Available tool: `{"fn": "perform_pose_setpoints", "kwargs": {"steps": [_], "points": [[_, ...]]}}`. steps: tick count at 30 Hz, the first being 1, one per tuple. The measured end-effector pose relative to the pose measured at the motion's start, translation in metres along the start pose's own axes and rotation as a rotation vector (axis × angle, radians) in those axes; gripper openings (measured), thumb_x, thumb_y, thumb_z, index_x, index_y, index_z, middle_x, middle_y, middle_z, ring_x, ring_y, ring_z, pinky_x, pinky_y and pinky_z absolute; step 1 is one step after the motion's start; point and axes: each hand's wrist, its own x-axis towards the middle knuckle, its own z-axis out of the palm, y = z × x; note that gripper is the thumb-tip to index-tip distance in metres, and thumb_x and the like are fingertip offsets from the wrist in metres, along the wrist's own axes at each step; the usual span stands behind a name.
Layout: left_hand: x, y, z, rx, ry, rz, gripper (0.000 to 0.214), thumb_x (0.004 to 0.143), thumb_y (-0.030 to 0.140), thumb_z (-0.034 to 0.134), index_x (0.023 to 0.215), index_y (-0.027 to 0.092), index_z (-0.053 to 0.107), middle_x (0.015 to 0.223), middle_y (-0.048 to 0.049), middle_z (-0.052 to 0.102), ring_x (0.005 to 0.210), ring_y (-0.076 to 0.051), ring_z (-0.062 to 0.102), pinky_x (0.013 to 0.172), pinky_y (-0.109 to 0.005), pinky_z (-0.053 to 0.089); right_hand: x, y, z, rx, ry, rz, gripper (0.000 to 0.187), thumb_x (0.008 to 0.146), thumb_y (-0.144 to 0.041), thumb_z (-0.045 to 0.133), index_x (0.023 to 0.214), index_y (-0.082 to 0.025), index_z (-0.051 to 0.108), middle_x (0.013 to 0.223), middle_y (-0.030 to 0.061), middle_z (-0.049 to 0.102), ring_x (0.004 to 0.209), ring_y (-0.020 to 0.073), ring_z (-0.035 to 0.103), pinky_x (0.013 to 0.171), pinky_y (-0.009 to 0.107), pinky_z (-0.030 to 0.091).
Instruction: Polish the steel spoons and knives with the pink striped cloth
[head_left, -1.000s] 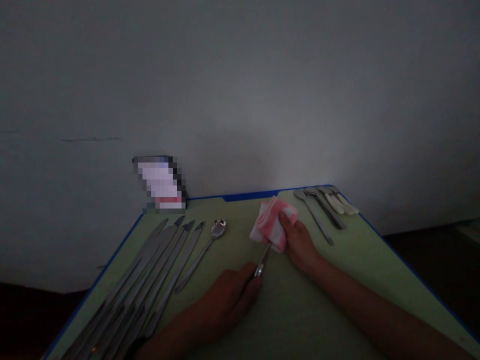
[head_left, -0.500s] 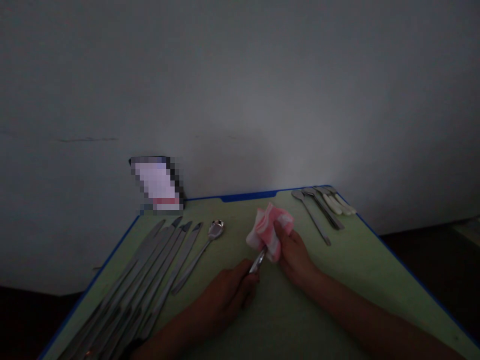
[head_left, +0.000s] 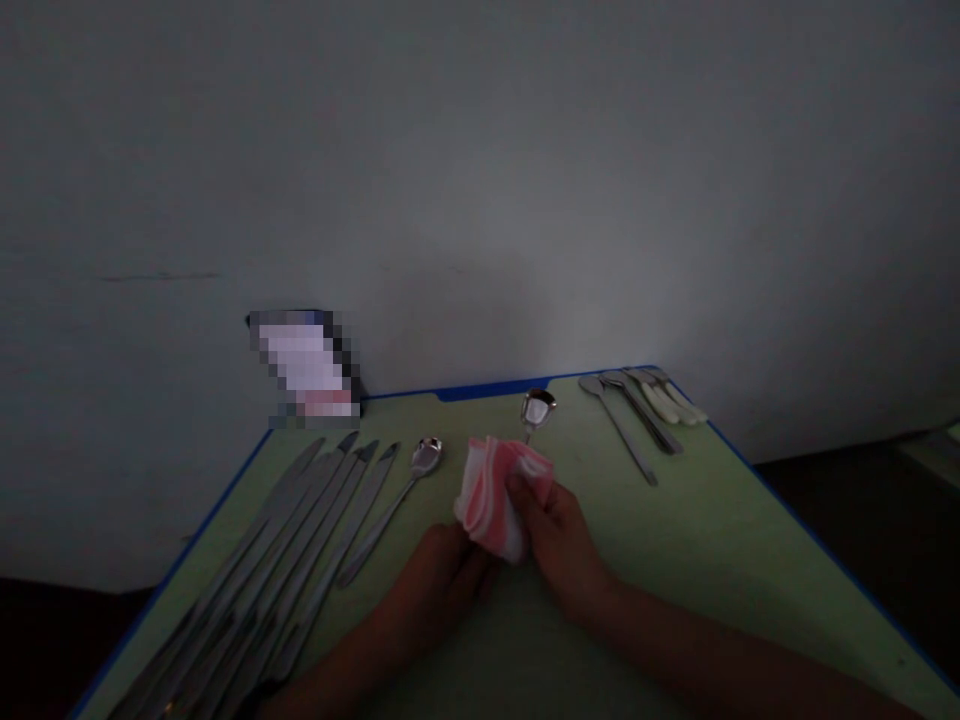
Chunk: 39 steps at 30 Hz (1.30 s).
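A shiny metal spoon points away from me, its bowl showing above a pink and white striped cloth. The cloth is folded around the spoon's handle, and my right hand is closed on it, thumb on top. My left hand is closed at the near end of the spoon, partly behind the cloth, so its fingertips are hidden. Left of my hands, a second spoon lies on the green table, beside a row of several table knives.
On the right side lie several long-handled spoons and some white-handled cutlery. A blurred phone-like device leans against the grey wall at the back left. The table has a blue edge.
The cloth and my right hand have slid down and left along the spoon toward my left hand. The bowl, covered before, now shows. The view has shifted slightly.
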Motion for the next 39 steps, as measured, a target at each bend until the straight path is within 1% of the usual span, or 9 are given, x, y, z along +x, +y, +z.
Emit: {"fn": "perform_pose_setpoints", "kwargs": {"steps": [4,6,9,14,18,23,30,34,39], "points": [[-0.001,0.006,-0.002,-0.033,-0.01,0.004,0.027,0.09,0.027,0.037,0.068,0.018,0.049,0.056,0.0037,0.051,0.051,-0.011,0.047,0.052,-0.021,0.034,0.008,0.001,-0.001,0.106,0.045,0.048,0.035,0.071,-0.051,0.062,0.07,-0.016,0.058,0.058,-0.0014,0.053,0.05,0.009,0.041,0.047,0.022,0.032],[-0.003,0.009,-0.002,-0.046,-0.04,0.045,0.024,0.092,0.031,0.036,0.076,0.019,0.05,0.061,0.0036,0.053,0.053,-0.011,0.049,0.053,-0.021,0.035,0.016,0.0,-0.003,0.253,0.084,0.079,0.036,0.07,-0.053,0.062,0.077,-0.017,0.06,0.063,0.0006,0.059,0.054,0.0114,0.048,0.05,0.023,0.036],[-0.006,0.014,-0.002,-0.023,-0.074,0.086,0.026,0.094,0.033,0.034,0.078,0.019,0.048,0.063,0.0039,0.053,0.055,-0.011,0.05,0.055,-0.021,0.036,0.029,-0.004,-0.01,0.398,0.12,0.09,0.038,0.07,-0.052,0.062,0.086,-0.017,0.061,0.073,0.0034,0.065,0.064,0.0151,0.057,0.056,0.026,0.043],[-0.012,0.02,-0.004,0.044,-0.103,0.106,0.027,0.095,0.034,0.034,0.077,0.019,0.048,0.063,0.0035,0.051,0.055,-0.011,0.048,0.054,-0.022,0.034,0.047,-0.004,-0.028,0.334,0.138,0.017,0.031,0.069,-0.043,0.068,0.081,-0.016,0.062,0.071,0.0033,0.067,0.063,0.0158,0.059,0.06,0.028,0.046],[-0.012,0.018,-0.005,-0.009,-0.08,0.067,0.03,0.095,0.036,0.033,0.075,0.019,0.047,0.062,0.0037,0.05,0.054,-0.011,0.048,0.052,-0.021,0.034,0.056,-0.004,-0.038,0.27,0.139,-0.047,0.027,0.068,-0.038,0.069,0.081,-0.016,0.061,0.066,0.0004,0.065,0.057,0.0133,0.057,0.058,0.027,0.046],[-0.008,0.013,-0.003,-0.098,-0.044,0.054,0.029,0.095,0.033,0.034,0.073,0.018,0.046,0.061,0.0047,0.05,0.054,-0.01,0.047,0.054,-0.02,0.034,0.05,-0.006,-0.037,0.34,0.099,0.059,0.029,0.061,-0.027,0.074,0.083,-0.015,0.061,0.069,0.0005,0.067,0.059,0.0134,0.059,0.059,0.027,0.047],[-0.003,0.003,0.0,-0.101,-0.029,0.08,0.027,0.093,0.025,0.035,0.068,0.019,0.044,0.058,0.0044,0.049,0.053,-0.01,0.045,0.053,-0.02,0.033,0.023,0.004,-0.014,0.375,-0.127,0.197,0.03,0.063,-0.034,0.074,0.081,-0.013,0.062,0.07,0.0028,0.066,0.059,0.0124,0.059,0.059,0.026,0.047],[-0.003,0.003,-0.001,-0.102,-0.024,0.064,0.026,0.093,0.028,0.036,0.071,0.019,0.045,0.058,0.0046,0.049,0.051,-0.01,0.045,0.051,-0.02,0.033,0.021,0.003,-0.009,0.393,-0.099,0.21,0.034,0.062,-0.037,0.075,0.081,-0.012,0.061,0.068,0.0026,0.066,0.058,0.0121,0.058,0.058,0.025,0.046],[-0.006,0.014,-0.005,-0.119,-0.064,0.054,0.029,0.094,0.033,0.036,0.072,0.018,0.048,0.06,0.0044,0.05,0.054,-0.01,0.048,0.054,-0.021,0.035,0.033,-0.004,-0.017,0.467,0.008,0.188,0.035,0.065,-0.039,0.072,0.085,-0.012,0.06,0.072,0.0032,0.067,0.059,0.0128,0.059,0.059,0.026,0.046]]}}
